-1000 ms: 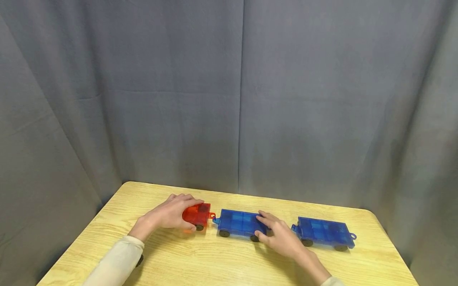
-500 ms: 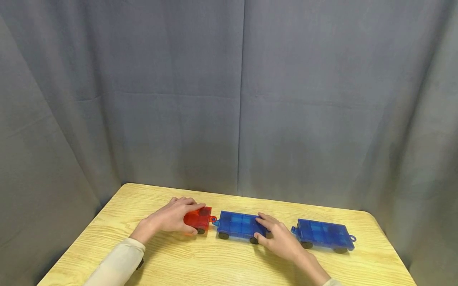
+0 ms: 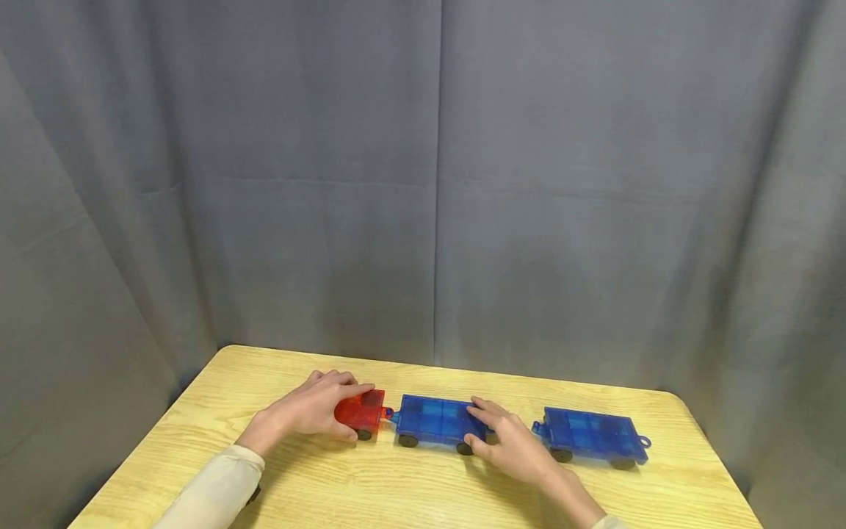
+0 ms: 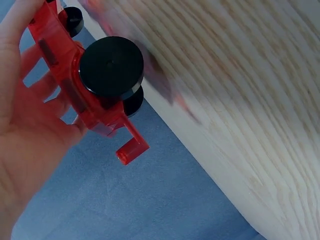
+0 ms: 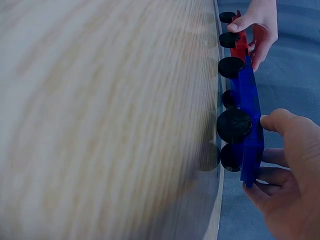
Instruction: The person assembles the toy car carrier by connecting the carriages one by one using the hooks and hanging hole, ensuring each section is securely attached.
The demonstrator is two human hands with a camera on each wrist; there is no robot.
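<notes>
From the head view, your left hand curls over the red wheeled car near the left of the wooden table, grasping it, while your right hand clasps the right end of the middle blue car, thumb at its near edge and fingers on top. The red car's hook sits right at the blue car's left end. A second blue car stands apart to the right, untouched, before the grey curtain. In the left wrist view, your left hand wraps the red car, its black wheel against the table. In the right wrist view, your right hand pinches the blue car, wheels on the table, with the red car beyond in your left hand.
</notes>
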